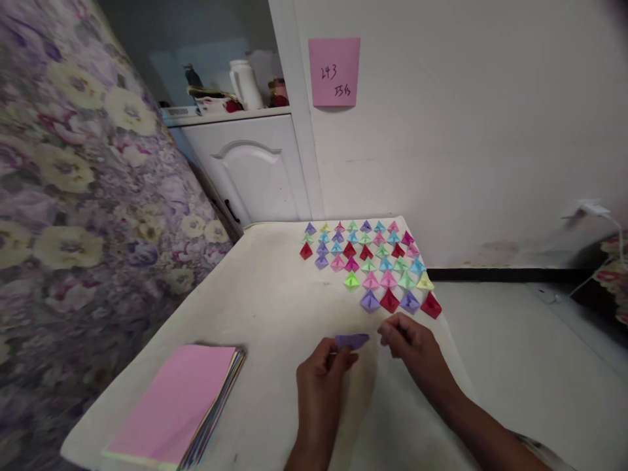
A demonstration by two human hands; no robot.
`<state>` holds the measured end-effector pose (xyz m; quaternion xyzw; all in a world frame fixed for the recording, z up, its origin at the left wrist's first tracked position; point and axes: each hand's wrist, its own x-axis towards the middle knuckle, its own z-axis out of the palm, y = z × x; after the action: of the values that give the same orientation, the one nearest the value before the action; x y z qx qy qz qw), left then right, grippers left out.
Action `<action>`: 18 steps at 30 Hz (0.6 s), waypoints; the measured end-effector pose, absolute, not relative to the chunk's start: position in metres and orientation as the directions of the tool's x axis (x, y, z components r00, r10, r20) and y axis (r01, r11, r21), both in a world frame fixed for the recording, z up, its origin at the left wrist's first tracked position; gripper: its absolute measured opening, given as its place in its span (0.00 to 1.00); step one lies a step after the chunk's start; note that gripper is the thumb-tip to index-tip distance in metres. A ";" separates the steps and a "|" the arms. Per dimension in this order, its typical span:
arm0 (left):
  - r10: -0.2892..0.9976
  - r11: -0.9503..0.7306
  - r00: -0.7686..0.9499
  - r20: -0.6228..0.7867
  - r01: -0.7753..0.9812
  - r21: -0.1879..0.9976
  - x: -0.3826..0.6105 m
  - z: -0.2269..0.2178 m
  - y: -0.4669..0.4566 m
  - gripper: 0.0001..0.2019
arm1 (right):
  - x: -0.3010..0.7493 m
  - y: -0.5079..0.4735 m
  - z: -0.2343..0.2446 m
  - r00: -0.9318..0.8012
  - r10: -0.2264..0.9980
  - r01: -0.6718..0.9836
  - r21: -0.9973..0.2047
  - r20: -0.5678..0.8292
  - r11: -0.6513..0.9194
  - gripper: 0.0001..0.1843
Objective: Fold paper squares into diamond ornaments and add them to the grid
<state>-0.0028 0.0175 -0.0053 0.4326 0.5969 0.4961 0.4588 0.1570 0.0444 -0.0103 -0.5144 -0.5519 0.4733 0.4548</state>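
A flowered curtain [73, 248] covers the left side of the frame. At lower left, a stack of colored paper [176, 399], pink sheet uppermost, lies on the cream-covered table [275, 294]. A white jug [248, 86] stands on the cabinet [255, 173] at upper left of center. The left hand [320, 379], at lower center, has its thumb and fingers clamped on the purple folded paper [349, 341], which is held above the table with its pointed end directed right. A pink note [335, 72] is fixed to the wall at upper center. Right of center, small folded papers [352, 263] of several colors stand in rows near the far right corner of the table. The right hand [409, 343], at lower right of center, is just beside the purple folded paper, apart from it; its fingers are curled, thumb and forefinger tips close together. Whether these tips touch cannot be determined. A plug [593, 207] is at the right edge.
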 end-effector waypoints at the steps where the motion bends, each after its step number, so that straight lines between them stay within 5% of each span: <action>1: 0.975 0.071 -0.219 -0.035 0.159 0.985 -0.004 -0.004 0.016 0.05 | 0.156 0.043 -0.008 -0.124 0.992 0.080 -0.996 -0.035 -0.026 0.17; 5: 0.974 -0.085 -0.180 0.137 0.271 0.959 -0.004 0.001 0.010 0.06 | 0.148 0.038 -0.006 -0.347 0.920 -0.129 -0.963 -0.181 -0.238 0.22; 9: 0.981 0.022 -0.195 0.012 0.172 0.985 0.003 0.010 0.008 0.07 | 0.146 0.037 -0.008 -0.357 0.904 -0.266 -0.903 -0.233 -0.338 0.20; 13: 0.972 0.118 -0.215 -0.097 0.087 0.989 0.009 0.016 0.007 0.09 | 0.149 0.041 -0.011 -0.344 0.901 -0.230 -0.907 -0.263 -0.352 0.18; 18: 0.993 0.017 -0.119 0.011 0.230 0.973 0.005 0.008 0.009 0.11 | 0.152 0.046 -0.013 -0.270 0.938 -0.134 -0.956 -0.219 -0.262 0.15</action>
<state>0.0051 0.0089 0.0081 0.5231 0.5844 0.4668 0.4086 0.1516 0.0461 -0.0130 -0.4459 -0.4504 0.6573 0.4077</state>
